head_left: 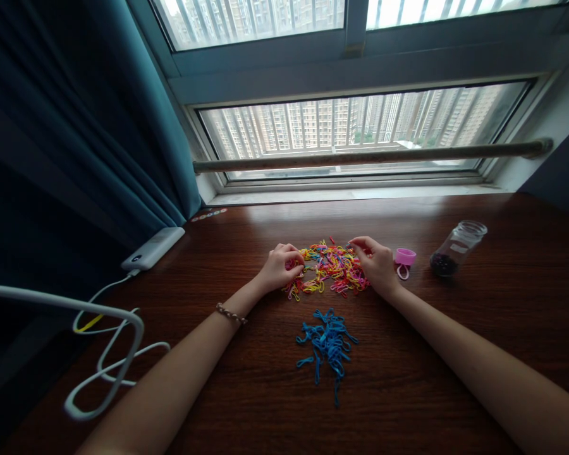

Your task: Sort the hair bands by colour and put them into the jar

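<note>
A loose pile of small multicoloured rubber bands (339, 265), mostly yellow, red and pink, lies on the dark wooden table. At its left edge, my left hand (283, 266) rests with curled fingers and thumb among the bands. Whatever is between those fingertips is hidden. On the other side, my right hand (373, 262) pinches at the pile's upper right edge, where a bit of blue shows at the fingertips, apparently a blue rubber band (349, 245). Closer to me, apart from the mixed pile, is a heap of blue rubber bands (329, 344).
Right of my right hand are a pink cap with a loop (405, 256) and a tilted clear jar (459, 248) with dark contents. At left, a white power bank (154, 248) trails a white cable (135, 328) beside the blue curtain (165, 158). A window stands behind the table.
</note>
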`<state>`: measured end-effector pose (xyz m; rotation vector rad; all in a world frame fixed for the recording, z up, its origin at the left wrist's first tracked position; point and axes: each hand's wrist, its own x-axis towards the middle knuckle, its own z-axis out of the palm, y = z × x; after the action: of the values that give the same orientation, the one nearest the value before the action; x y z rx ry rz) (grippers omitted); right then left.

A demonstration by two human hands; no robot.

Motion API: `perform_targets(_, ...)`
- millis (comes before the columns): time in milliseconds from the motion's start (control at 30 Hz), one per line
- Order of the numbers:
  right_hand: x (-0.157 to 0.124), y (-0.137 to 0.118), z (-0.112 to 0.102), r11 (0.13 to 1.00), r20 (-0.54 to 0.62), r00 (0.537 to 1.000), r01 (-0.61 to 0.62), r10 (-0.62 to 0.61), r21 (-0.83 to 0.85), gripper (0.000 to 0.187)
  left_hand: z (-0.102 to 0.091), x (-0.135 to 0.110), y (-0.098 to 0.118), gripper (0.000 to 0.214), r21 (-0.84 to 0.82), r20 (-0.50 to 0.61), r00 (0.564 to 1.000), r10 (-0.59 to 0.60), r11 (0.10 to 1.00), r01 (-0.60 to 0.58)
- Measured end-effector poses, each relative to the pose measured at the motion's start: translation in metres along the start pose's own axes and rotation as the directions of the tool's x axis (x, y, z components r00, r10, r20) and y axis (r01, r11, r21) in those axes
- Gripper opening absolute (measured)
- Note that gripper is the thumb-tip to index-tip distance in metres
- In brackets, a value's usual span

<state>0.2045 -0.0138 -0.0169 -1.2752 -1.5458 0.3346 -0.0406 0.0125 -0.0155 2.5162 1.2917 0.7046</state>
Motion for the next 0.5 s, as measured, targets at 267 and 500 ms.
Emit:
perform_targets(267, -0.0005, 0.0003, 0.0, 1.0, -0.008, 1.0, 0.014, -0.014, 0.003, 0.021, -0.0007, -0.0001, -0.0001, 0.007, -0.02, 0.031, 1.0, 0.001, 1.0, 0.0)
perform_targets(500, -0.0011, -0.0017, -0.0007, 1.0, -0.009, 1.0, 0.029, -0.029, 0.01, 0.022, -0.0015, -0.0012, 0.0024, 0.004, 0.03, 0.061, 0.998, -0.018, 0.999, 0.017)
